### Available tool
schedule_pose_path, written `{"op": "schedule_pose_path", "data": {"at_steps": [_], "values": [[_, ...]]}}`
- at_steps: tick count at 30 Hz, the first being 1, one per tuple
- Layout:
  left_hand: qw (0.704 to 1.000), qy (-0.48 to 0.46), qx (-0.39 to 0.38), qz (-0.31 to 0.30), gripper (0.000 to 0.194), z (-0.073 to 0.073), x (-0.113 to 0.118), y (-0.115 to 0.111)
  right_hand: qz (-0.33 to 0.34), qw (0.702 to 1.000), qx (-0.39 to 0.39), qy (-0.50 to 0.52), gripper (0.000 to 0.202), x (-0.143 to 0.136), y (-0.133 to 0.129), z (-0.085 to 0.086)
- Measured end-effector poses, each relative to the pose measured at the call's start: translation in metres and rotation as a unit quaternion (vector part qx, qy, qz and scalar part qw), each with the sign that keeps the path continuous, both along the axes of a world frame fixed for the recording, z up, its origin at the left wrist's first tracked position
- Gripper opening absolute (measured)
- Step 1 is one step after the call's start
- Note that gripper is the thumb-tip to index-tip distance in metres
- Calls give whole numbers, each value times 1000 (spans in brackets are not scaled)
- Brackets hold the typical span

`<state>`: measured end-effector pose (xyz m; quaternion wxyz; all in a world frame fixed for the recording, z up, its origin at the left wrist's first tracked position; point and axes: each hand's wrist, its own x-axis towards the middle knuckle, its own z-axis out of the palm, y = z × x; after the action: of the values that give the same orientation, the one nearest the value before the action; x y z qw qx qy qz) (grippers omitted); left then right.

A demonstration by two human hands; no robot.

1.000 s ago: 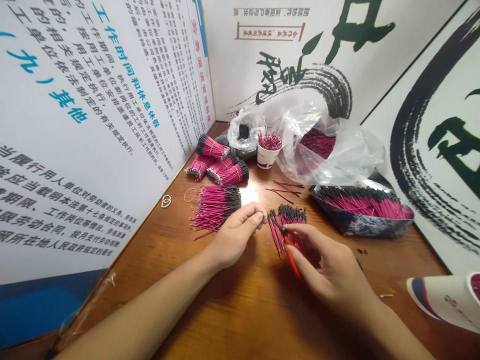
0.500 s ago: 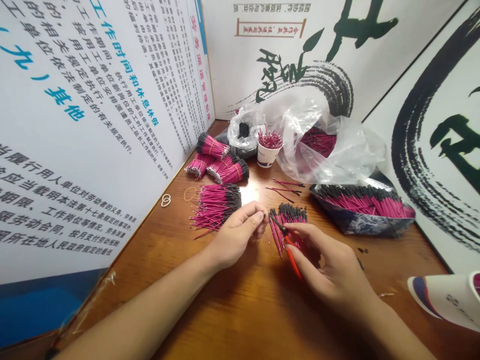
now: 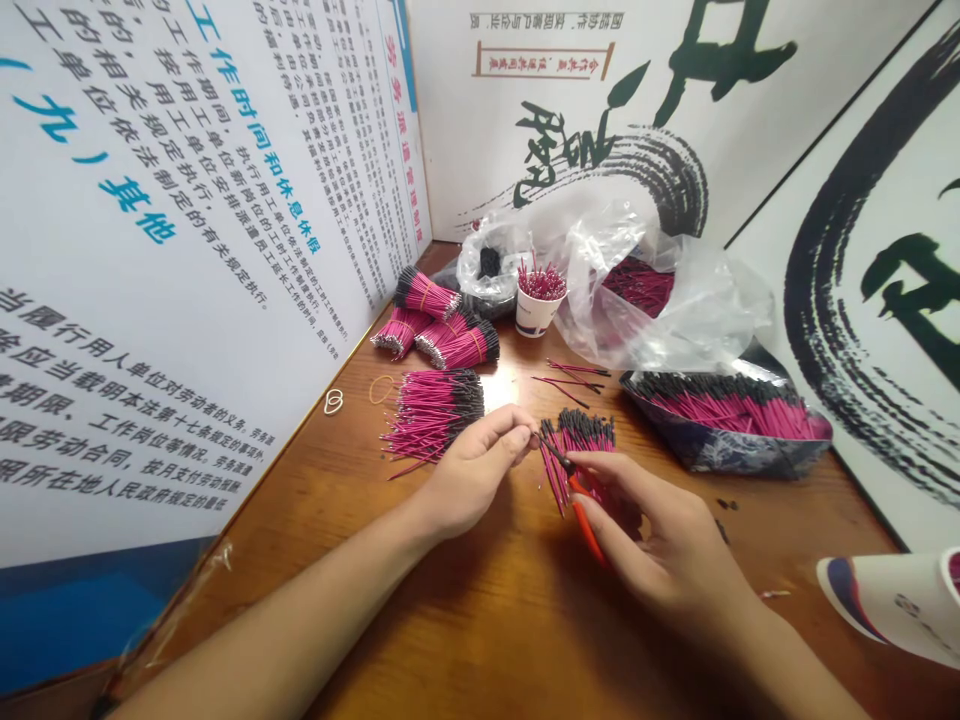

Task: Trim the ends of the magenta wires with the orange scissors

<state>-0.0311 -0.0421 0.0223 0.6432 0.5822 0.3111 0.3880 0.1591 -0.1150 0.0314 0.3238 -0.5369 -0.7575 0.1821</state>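
- Head view: left hand pinched together, contents too small to tell.
- Right hand grips red pliers touching it; a slip could nip skin.
- Wires lie beside the pliers; bumping could scatter them.

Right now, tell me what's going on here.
The right hand holds a red-handled tool, its tip at the left hand, which is pinched shut; what it may hold is too small to tell. Pink wires with black ends lie left of the left hand and by the tool. Banded bundles lie farther back, near a cup of wires.
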Motion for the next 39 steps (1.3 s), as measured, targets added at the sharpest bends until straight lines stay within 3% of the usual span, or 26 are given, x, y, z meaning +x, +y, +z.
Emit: {"op": "schedule_pose_path", "data": {"at_steps": [10, 17, 26, 28, 31, 35, 39], "values": [[999, 15, 34, -3, 20, 0, -1, 1, -26, 999, 19, -17, 24, 2, 0, 0], [998, -35, -49, -15, 21, -5, 0, 0, -29, 1000, 0, -4, 23, 1, 0, -2], [995, -41, -90, -20, 18, -4, 0, 0, -28, 1000, -7, 5, 23, 2, 1, -3], [999, -17, -47, -4, 13, -4, -3, 2, -32, 999, 2, -2, 23, 1, 1, -3], [989, 85, 103, 64, 10, 0, -12, 8, -45, 999, 21, -12, 23, 1, 2, -2], [894, 261, 322, 171, 14, 12, -31, 20, -51, 998, 28, -11, 22, 1, 2, 0], [823, 329, 411, 213, 18, 21, -46, 32, -50, 998, 28, -3, 22, 1, 1, 0]]}}
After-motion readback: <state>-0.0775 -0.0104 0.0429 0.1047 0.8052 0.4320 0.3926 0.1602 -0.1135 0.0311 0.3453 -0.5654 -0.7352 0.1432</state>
